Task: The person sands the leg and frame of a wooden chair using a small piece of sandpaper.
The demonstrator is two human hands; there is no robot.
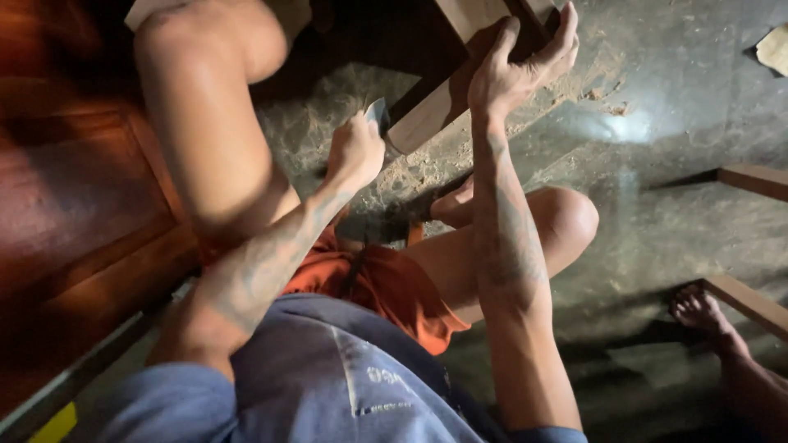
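We have the wooden frame (460, 74) propped on the floor in front of us, right hand (517, 70) spread wide and gripping its top edge. Our left hand (355, 152) is fisted round a small blade (377, 113) — tip right at the wood's lower edge. The risk, we judge: a slip sends that blade toward our bare knee (574, 215) just below. Sawdust dusts the concrete floor (657, 164); dark wood panelling (74, 205) on the left, another person's foot (698, 310) nearby.
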